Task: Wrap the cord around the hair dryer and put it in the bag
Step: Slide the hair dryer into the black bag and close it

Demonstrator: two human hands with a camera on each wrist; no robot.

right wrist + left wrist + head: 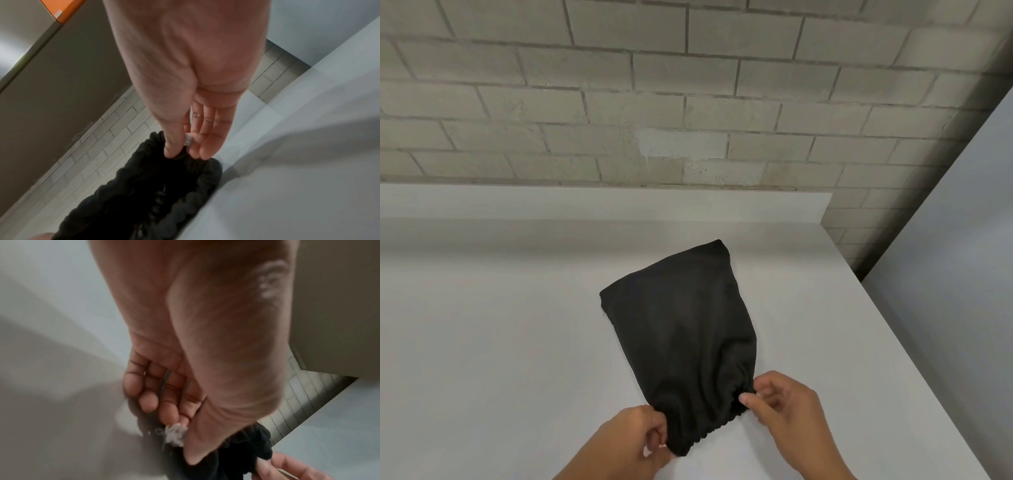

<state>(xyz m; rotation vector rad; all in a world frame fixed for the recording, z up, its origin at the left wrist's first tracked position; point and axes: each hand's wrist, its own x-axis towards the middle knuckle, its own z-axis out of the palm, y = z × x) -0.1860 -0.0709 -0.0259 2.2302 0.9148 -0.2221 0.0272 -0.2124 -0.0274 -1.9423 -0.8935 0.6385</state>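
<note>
Black bag (678,329) lying on white bench (482,342), both hands pinching its gathered mouth.
Left hand (630,442) is pinching the near-left corner of the mouth; right hand (787,407) is pinching the right end. Hair dryer not visible; cannot tell its place.

One bag (678,329) is seen, black and gathered at its near mouth. Two hands are counted: one left hand (635,437) and one right hand (787,404), each at one end of that mouth. Two small white bits are made out, one at the left hand's fingertips (174,435) in the left wrist view and one between the right hand's fingers (188,139) in the right wrist view; what they are cannot be told. One counter (482,342) is shown, and one brick wall (619,102) behind it. One orange edge (63,9) is caught in the right wrist view.
</note>
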